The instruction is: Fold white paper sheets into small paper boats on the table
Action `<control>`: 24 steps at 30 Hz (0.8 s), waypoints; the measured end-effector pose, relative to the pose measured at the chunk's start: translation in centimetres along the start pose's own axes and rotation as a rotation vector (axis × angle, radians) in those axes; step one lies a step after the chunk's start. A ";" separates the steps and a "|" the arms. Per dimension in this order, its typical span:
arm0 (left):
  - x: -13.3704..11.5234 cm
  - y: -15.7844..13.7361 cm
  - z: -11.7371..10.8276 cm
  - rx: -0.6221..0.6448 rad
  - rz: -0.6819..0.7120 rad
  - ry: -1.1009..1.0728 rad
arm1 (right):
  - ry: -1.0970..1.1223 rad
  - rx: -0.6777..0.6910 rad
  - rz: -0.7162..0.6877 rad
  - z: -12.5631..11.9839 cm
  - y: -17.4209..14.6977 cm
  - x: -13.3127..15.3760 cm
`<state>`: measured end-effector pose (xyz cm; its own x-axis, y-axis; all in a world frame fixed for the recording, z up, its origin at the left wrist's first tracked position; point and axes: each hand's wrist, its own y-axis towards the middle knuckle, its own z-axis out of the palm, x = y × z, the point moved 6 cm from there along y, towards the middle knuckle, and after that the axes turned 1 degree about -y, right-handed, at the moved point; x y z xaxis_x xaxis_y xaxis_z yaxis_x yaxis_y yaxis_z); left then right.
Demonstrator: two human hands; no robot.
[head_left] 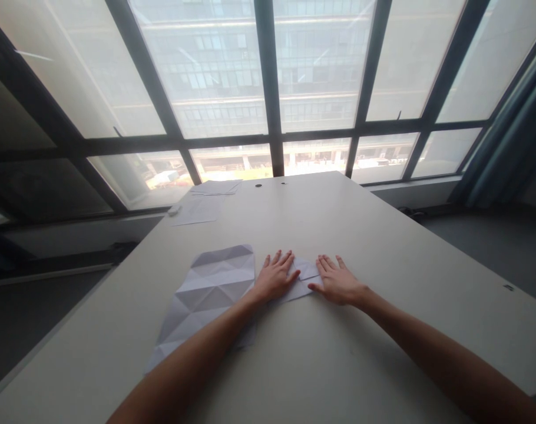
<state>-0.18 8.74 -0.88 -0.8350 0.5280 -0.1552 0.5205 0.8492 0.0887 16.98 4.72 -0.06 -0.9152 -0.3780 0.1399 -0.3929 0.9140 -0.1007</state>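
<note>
A small folded sheet of white paper (pixel 304 271) lies flat on the table between my hands. My left hand (pixel 277 275) presses on its left side with the fingers stretched out. On the right side of the paper rests my right hand (pixel 337 281), its fingers also extended and the thumb pointing inward. Both hands cover parts of the paper's edges. To the left lies a larger creased sheet of paper (pixel 219 274), marked with a pattern of fold lines; my left forearm hides its lower right part.
The white table (pixel 303 218) stretches toward large windows (pixel 316 65). Loose paper sheets (pixel 198 210) lie at its far left, near a small white object (pixel 174 210). Two small dark spots sit near the far edge. A blue curtain (pixel 502 123) hangs at the right.
</note>
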 end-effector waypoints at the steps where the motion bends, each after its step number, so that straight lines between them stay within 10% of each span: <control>1: 0.1 0.0 0.0 -0.003 -0.013 0.002 | -0.015 0.004 0.014 -0.1 -0.2 -0.2; 7: 0.3 0.0 0.0 0.006 -0.044 -0.006 | 0.027 0.008 0.033 -0.7 -0.5 -1.5; 14: -0.1 0.0 -0.3 0.019 -0.009 -0.029 | 0.249 -0.379 -0.116 -1.8 1.8 -1.6; 24: -1.1 -0.5 -0.6 0.082 0.163 -0.060 | 0.197 -0.174 -0.337 0.3 1.3 1.0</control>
<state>0.41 7.73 -0.17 -0.7277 0.6549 -0.2039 0.6627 0.7480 0.0377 15.53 5.53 -0.40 -0.6967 -0.6402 0.3237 -0.6308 0.7616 0.1484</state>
